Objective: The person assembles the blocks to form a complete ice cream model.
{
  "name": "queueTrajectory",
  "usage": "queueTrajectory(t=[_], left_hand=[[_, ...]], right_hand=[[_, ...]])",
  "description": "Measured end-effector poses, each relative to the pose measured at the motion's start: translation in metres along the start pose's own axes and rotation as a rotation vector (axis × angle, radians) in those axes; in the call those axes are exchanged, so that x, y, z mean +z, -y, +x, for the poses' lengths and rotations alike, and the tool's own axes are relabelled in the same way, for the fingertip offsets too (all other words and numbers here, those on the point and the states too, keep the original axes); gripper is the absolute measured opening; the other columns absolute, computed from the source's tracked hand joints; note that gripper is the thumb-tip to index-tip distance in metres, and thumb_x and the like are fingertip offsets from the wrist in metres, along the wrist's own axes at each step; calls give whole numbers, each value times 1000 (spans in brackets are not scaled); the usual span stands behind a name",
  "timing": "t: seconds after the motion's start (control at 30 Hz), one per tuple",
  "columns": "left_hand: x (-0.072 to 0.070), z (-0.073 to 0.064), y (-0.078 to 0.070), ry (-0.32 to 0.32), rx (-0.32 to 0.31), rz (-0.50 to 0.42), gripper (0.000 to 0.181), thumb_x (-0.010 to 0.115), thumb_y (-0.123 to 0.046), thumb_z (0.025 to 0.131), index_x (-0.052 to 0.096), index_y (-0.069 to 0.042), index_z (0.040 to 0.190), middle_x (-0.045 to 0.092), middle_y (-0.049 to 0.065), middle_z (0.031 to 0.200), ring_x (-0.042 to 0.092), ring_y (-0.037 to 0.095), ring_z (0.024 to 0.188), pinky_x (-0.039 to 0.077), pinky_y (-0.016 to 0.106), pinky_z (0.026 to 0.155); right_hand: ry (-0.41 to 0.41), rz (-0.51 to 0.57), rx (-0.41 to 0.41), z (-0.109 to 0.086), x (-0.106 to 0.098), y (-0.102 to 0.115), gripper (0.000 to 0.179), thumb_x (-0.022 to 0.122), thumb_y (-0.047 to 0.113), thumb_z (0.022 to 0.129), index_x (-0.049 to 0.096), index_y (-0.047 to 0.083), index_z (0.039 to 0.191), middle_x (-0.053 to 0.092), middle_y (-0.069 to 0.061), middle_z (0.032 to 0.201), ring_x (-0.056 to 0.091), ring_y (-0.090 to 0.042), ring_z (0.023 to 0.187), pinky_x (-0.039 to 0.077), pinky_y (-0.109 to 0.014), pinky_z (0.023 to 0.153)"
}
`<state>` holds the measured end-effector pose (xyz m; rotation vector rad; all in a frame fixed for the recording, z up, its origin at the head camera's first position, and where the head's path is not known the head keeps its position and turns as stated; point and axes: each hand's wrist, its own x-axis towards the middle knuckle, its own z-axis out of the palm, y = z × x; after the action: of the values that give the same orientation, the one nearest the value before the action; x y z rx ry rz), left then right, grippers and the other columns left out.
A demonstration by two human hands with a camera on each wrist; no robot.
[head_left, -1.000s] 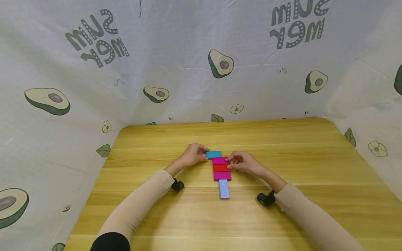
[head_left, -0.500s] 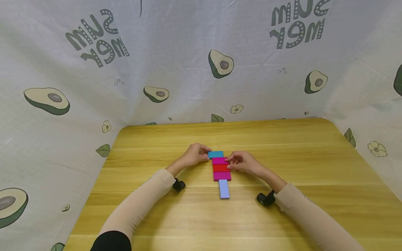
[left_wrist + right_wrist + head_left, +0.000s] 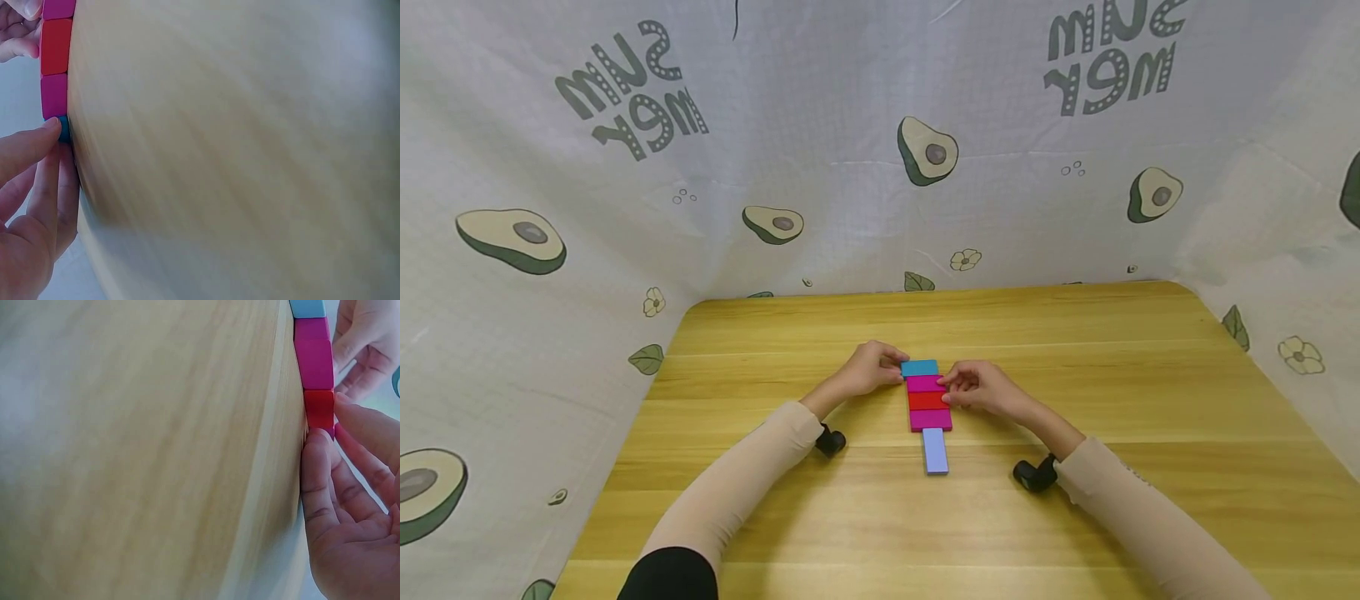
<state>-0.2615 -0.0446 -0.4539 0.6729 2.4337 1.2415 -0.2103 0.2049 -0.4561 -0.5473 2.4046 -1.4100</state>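
Observation:
My left hand (image 3: 872,367) pinches the left end of a flat blue block (image 3: 920,367) at the far end of the block layout. In the left wrist view, thumb and fingers close round that blue block (image 3: 64,130). Below it lie a magenta block (image 3: 922,383), a red block (image 3: 926,401) and another magenta block (image 3: 930,420), stacked edge to edge on the table. A periwinkle block (image 3: 936,452) stands lengthwise under them. My right hand (image 3: 985,387) holds the right ends of the upper magenta and red blocks; its fingertips meet the red block (image 3: 319,407) in the right wrist view.
All blocks lie on a wood-grain table (image 3: 1075,358) with rounded far corners. Behind and beside it hangs a white cloth (image 3: 850,100) printed with avocados and lettering. Black wrist cameras (image 3: 831,442) sit on both wrists.
My left hand has slid the blue block a little to the right along the upper magenta block's far edge. The right hand and the other blocks have stayed in place.

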Motion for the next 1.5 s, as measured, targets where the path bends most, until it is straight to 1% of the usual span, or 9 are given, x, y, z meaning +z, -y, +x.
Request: queueTrajectory(t=[0.37,0.9,1.13,1.4,1.5], left_hand=[[2,2,-3,10,-11,11,32,71,1,91,68,5,123,68,16,121,68,24,104,56,28,88],[2,1,-5,15,-15,8,31,69,2,92,68,5,123,67,16,122,67,25,106,56,29,89],[2,1,-6,18,-5,13,31,69,2,92,68,4,123,67,16,122,67,26,107,55,30,90],[2,2,-5,20,6,21,30,67,2,93,68,5,123,67,16,122,67,26,108,55,31,91],[2,2,-5,23,11,20,30,67,3,93,68,5,123,67,16,123,67,26,108,55,31,91]], right_hand=[[0,-7,21,0,0,1,23,74,5,90,70,-5,110,63,-8,87,55,-23,74,50,-23,60],[10,-1,-13,0,-2,-3,24,73,5,91,69,-7,110,63,-9,87,56,-23,75,51,-23,61],[12,-2,-9,-1,-2,-2,24,74,5,91,69,-7,111,63,-9,88,56,-24,76,51,-23,62],[4,1,-45,-1,-1,-4,24,74,3,90,68,-9,109,64,-11,87,56,-21,74,50,-23,60],[1,0,-43,-1,0,-4,24,74,3,90,68,-9,109,64,-12,88,56,-21,74,50,-22,61]])
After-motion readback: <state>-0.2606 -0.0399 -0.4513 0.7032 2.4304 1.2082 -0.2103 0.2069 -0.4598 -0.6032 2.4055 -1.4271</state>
